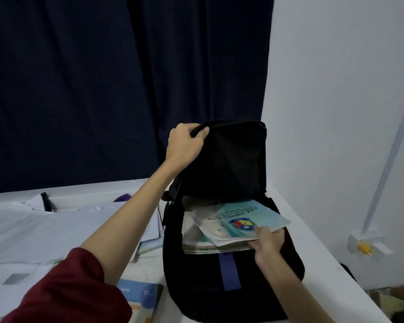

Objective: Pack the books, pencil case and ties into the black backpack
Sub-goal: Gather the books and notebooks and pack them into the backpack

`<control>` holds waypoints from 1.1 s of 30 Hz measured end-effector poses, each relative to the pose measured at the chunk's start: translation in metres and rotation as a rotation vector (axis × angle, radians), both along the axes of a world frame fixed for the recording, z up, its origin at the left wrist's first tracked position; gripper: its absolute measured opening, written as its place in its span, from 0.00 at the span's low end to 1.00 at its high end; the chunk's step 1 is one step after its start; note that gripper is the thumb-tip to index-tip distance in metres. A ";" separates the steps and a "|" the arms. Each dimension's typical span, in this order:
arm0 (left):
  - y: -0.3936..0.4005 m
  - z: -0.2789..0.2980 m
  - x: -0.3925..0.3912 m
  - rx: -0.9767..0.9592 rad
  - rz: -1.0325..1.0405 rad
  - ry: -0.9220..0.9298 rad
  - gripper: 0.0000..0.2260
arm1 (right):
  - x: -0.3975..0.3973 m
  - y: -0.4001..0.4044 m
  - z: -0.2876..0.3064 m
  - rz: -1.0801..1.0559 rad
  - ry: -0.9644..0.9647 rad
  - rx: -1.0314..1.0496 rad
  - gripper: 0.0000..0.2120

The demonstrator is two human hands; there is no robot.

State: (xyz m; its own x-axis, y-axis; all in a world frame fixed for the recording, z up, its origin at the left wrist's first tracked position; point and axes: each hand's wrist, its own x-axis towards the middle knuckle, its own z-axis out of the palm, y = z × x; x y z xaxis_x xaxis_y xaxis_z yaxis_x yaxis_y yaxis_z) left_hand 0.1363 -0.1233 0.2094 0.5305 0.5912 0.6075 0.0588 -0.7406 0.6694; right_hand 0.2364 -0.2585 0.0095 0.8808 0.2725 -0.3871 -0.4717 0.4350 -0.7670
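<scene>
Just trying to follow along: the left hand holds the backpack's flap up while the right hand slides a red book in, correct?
Not quite: the head view shows the book is pale blue-green, not red. The left hand does hold the backpack's flap up while the right hand slides it in.

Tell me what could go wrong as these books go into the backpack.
1. The top book sits skewed across the stack, one corner past the backpack opening; pushed by the right hand, it may snag or bend.
2. Only the left hand holds the flap up; if it slips, the flap would likely drop onto the books.
3. The backpack lies near the table edge; a hard push could shift it toward that edge.
</scene>
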 end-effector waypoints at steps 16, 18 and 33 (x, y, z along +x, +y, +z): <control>0.001 -0.003 0.010 -0.052 -0.075 -0.016 0.15 | -0.021 0.025 -0.020 0.425 -0.096 -0.081 0.26; 0.000 -0.003 0.009 -0.056 -0.079 -0.008 0.16 | -0.024 0.032 -0.023 0.459 -0.054 -0.081 0.28; 0.006 -0.009 0.000 -0.060 -0.061 0.030 0.15 | 0.010 0.004 -0.034 0.374 -1.632 -1.389 0.21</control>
State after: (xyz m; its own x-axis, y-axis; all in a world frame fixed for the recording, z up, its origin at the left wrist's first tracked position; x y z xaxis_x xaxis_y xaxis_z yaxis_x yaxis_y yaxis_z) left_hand 0.1361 -0.1171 0.2000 0.5837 0.5922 0.5555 0.0355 -0.7021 0.7112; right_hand 0.2463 -0.2548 -0.0249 0.5344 0.7468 0.3959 0.8372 -0.5321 -0.1263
